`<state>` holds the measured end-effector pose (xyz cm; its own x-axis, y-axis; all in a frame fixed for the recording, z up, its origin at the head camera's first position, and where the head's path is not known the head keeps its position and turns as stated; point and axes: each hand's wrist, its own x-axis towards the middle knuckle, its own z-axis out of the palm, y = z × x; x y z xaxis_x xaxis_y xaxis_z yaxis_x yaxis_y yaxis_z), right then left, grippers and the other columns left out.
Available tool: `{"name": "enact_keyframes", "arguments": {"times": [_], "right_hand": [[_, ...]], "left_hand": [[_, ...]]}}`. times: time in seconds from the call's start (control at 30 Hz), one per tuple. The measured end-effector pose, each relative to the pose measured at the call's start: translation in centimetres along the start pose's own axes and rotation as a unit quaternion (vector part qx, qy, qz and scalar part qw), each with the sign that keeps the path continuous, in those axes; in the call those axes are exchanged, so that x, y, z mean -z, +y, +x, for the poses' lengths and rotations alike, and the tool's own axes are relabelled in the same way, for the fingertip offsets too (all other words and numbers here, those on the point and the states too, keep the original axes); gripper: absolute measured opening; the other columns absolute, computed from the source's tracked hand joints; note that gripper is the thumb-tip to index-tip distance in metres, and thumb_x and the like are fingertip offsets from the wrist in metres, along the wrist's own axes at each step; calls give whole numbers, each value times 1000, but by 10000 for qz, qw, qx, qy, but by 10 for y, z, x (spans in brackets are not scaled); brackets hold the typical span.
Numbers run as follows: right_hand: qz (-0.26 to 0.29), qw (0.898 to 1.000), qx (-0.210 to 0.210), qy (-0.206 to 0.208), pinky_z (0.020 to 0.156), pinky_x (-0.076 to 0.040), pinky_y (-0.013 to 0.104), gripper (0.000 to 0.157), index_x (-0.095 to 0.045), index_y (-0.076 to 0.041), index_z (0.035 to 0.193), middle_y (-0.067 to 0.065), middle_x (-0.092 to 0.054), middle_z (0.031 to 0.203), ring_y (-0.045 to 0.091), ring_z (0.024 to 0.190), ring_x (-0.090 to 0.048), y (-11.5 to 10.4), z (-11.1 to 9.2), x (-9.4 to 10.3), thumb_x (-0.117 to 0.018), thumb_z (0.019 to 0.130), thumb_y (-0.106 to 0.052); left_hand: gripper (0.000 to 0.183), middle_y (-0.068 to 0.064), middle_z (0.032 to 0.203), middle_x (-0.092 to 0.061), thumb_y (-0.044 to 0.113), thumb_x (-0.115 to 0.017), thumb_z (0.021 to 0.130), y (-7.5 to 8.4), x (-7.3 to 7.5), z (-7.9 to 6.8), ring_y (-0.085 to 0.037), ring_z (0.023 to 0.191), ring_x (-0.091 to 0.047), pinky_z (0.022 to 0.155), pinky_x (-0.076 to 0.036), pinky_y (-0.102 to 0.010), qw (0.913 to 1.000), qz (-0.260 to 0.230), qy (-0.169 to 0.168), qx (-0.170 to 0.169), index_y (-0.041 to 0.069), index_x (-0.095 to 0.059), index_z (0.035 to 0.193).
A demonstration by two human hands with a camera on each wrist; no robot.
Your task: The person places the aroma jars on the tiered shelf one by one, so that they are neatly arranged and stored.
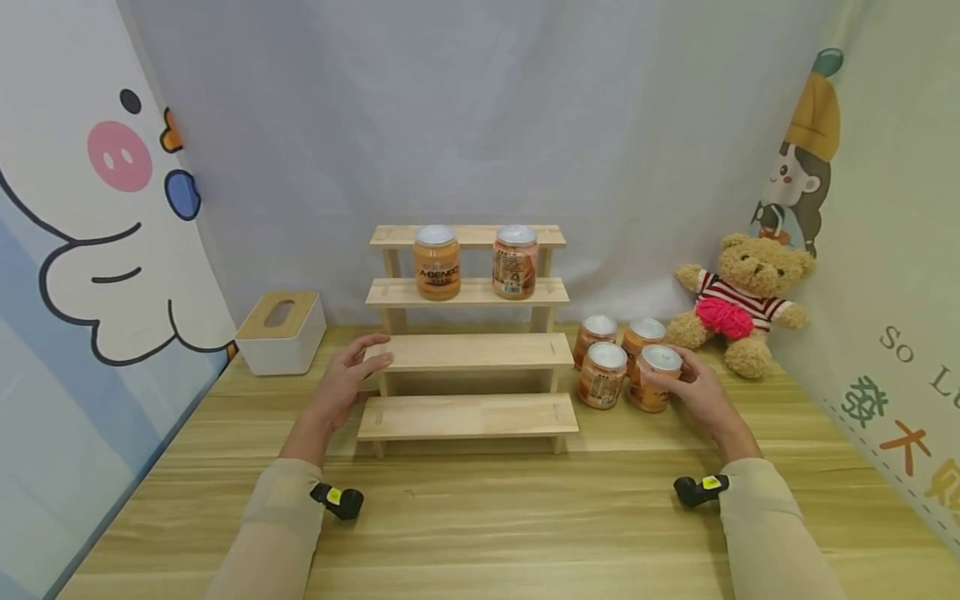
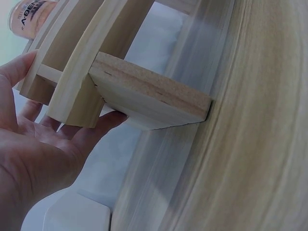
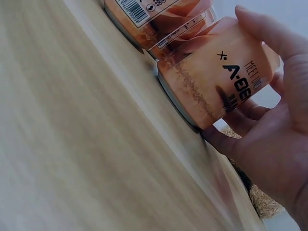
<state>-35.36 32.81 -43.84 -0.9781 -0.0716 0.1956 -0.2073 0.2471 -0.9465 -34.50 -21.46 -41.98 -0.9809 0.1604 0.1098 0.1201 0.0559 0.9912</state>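
Note:
A stepped wooden display rack (image 1: 468,417) stands on the table in the head view. My left hand (image 1: 347,383) holds the left end of one of its middle boards, and the left wrist view shows fingers on both sides of that end. Two orange fruit cans (image 1: 437,265) with silver lids stand on an upper board. Right of the rack, several more cans (image 1: 602,377) are grouped on the table. My right hand (image 1: 697,387) grips the front right can (image 3: 216,72), thumb on one side and fingers on the other. That can appears upright, its base at the table surface.
A white tissue box (image 1: 281,333) with a wooden lid stands left of the rack. A teddy bear (image 1: 750,292) in a striped top sits behind the right hand. A grey curtain (image 1: 480,117) hangs at the back, with printed panels at both sides.

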Motion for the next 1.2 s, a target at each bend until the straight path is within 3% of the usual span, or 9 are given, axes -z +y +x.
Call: {"name": "enact_keyframes", "arguments": {"times": [0.3, 0.53, 0.7, 1.0, 1.2], "right_hand": [[289, 9994, 83, 178, 82, -49, 16, 58, -42, 3, 145, -13, -59, 110, 1, 101, -56, -9, -2, 4, -69, 95, -9], [776, 9956, 440, 291, 73, -54, 20, 42, -57, -9, 133, -11, -65, 104, 2, 92, -63, -22, 0, 7, -70, 93, -3], [908, 9936, 586, 334, 70, -54, 19, 47, -57, -6, 137, -9, -68, 102, 3, 89, -64, -33, -1, 11, -69, 92, 1], [636, 9940, 872, -197, 73, -55, 23, 47, -60, -4, 137, 0, -64, 114, 12, 96, -63, -69, 3, 0, -72, 92, -4], [458, 9910, 1194, -390, 72, -56, 25, 48, -58, 1, 138, -1, -67, 112, 12, 95, -65, -88, 3, -8, -71, 92, 0]], "left_hand": [[56, -6, 167, -7, 34, -61, 102, -1, 0, 0, -30, 152, -1, 100, -35, -70, 10000, 60, 14, 16, 8, -43, 148], [56, -6, 167, -8, 33, -61, 101, 0, 1, -1, -30, 152, -1, 100, -36, -70, 10000, 35, 49, 21, 7, -43, 147], [55, -5, 167, -8, 33, -62, 101, 0, 0, 0, -30, 152, -3, 101, -34, -70, 10000, 12, 50, 33, 9, -44, 147], [56, -6, 167, -5, 34, -61, 101, 1, 3, 0, -30, 152, -2, 100, -37, -68, 9999, 86, 74, 41, 9, -44, 148], [55, -7, 167, -6, 33, -61, 101, 3, 2, 0, -31, 152, -1, 99, -38, -67, 9999, 118, 22, 36, 8, -44, 148]]}}
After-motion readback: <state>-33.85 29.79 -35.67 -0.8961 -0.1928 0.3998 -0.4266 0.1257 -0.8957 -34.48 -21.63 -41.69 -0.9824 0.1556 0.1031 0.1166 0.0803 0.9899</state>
